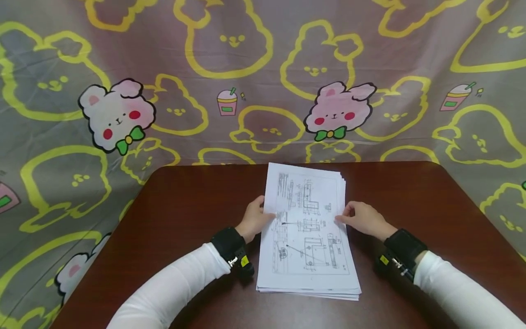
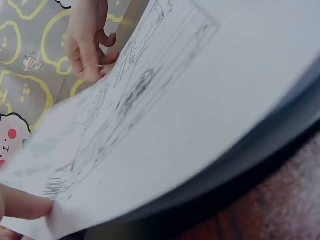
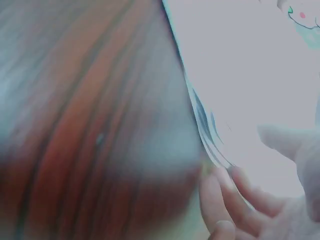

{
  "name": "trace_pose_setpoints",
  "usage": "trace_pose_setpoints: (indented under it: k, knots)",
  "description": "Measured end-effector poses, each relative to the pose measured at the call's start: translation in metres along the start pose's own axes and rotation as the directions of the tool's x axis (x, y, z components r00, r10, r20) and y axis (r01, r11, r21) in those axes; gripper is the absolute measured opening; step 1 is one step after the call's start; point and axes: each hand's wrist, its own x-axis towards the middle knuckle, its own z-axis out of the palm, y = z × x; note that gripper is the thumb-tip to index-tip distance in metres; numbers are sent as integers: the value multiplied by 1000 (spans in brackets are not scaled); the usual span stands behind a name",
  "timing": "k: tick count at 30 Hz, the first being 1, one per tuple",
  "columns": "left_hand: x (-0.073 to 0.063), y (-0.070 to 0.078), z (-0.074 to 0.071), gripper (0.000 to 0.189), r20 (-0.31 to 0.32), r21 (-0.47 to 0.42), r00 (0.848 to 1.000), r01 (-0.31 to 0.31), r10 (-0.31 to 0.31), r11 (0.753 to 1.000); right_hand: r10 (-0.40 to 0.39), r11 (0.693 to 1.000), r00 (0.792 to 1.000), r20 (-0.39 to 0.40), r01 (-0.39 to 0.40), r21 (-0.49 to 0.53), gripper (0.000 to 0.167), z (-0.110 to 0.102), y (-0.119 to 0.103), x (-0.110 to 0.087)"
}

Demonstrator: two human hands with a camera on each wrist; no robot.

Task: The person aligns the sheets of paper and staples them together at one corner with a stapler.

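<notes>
A stack of paper sheets [image 1: 308, 281] with technical line drawings on the top page is held upright lengthwise before me, over the table. My left hand [image 1: 252, 219] grips its left edge, thumb on the printed face and fingers behind. At the opposite edge my right hand [image 1: 365, 218] pinches the stack, the thumb lying on top. In the right wrist view, the fingers [image 3: 245, 200] of that hand touch the slightly fanned sheet edges [image 3: 205, 125]. The left wrist view shows the top page [image 2: 150, 150] bowed, with the left thumb [image 2: 27, 205] pressing near its corner.
The dark brown wooden table [image 1: 185, 196] spreads out on both sides of the paper. Behind it hangs a cloth [image 1: 263, 59] printed with cartoon rabbits and yellow outlines. A black band with a small camera sits on the left wrist [image 1: 230, 246] and on the right wrist [image 1: 404, 249].
</notes>
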Motion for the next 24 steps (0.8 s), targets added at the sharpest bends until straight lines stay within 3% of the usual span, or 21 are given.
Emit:
trace_pose_setpoints:
  k: [5,8,13,20,22,24]
  knots:
    - [-2,1,-3,37,-42,-36,998,-36,35,999,49,989,995,-91,-35,142,56,1,-2,4]
    - [-3,4,-4,36,-54,-63,998,-45,41,997,78,939,996,-50,-56,338,72,3,-1,9]
    - [-3,8,-4,30,-72,-114,996,-60,52,992,52,751,995,90,-99,653,74,4,-1,14]
    - [-5,14,-1,26,-109,-179,993,-67,48,981,-108,510,980,165,-88,856,48,6,-6,12]
    - [-6,15,0,26,-117,-213,992,-74,50,974,-131,457,976,175,-97,884,42,6,-9,11]
    - [-7,15,1,26,-119,-253,992,-75,46,965,-138,427,974,180,-105,898,38,7,-11,9]
